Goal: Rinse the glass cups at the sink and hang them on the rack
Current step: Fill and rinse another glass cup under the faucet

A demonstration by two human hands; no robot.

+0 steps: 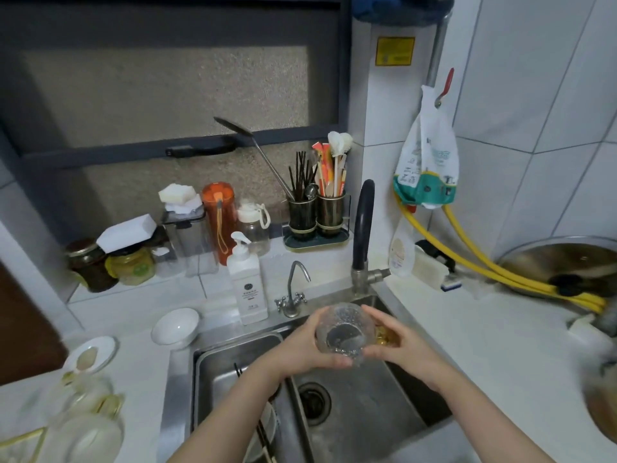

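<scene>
Both forearms reach in from the near edge of the sink, and I see my left hand and right hand meeting over the basin, fingers curled round a glass cup from either side. It hangs above the right-hand part of the basin, tipped so its mouth faces me, below and in front of the black faucet. I can't see any water running, and no rack is clearly in view. My read is that this cup is light but brittle, and its textured wall looks wet, so it may slip; I would grip the wall from both sides rather than pinch the rim, and keep it off the steel.
</scene>
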